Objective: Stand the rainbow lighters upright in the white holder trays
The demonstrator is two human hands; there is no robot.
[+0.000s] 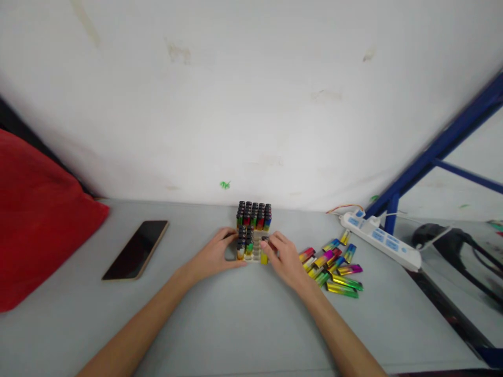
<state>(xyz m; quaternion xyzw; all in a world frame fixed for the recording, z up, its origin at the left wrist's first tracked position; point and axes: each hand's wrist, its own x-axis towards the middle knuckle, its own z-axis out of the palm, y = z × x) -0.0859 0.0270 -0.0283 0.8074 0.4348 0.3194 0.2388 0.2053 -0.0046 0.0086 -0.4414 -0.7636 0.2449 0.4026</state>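
A pale tray with round slots stands before me, its left part filled with upright black-topped lighters. My left hand is curved around the tray's left side, thumb along the front edge. My right hand pinches a yellow lighter with a black top, upright at the tray's front right. Whether its base sits in a slot is unclear. Just behind stands a full block of lighters. To the right of my right hand lies a loose pile of shiny multicoloured sleeves or lighter bodies.
A dark phone lies at the left, near a red cloth. At the right are a white power strip with cables, a blue metal frame and a black strapped object. The wall borders the grey table.
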